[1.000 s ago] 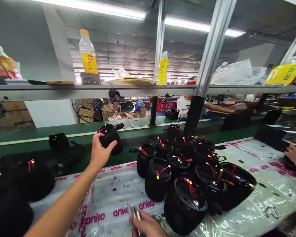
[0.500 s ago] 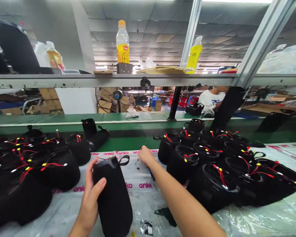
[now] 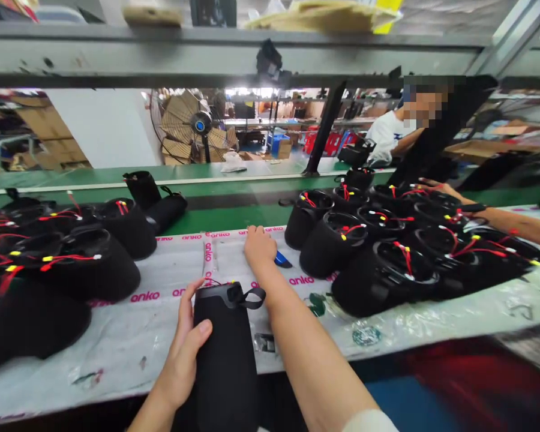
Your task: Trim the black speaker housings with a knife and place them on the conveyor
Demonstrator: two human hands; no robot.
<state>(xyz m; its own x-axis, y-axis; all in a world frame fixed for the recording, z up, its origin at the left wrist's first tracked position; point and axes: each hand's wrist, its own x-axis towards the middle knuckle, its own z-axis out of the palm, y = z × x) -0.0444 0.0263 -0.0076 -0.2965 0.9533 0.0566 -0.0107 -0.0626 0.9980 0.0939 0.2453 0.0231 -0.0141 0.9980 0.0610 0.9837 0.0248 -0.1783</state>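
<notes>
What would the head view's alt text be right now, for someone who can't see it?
A person's left hand holds a black case with a strap loop; the right hand is over a plastic-covered bench, beside a blue object. Black housings with red wires stand on both sides, another person's hand over the right group.

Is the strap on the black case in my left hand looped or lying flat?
Looped: the strap sticks out from the top of the black case in your left hand, with a gap inside.
</notes>
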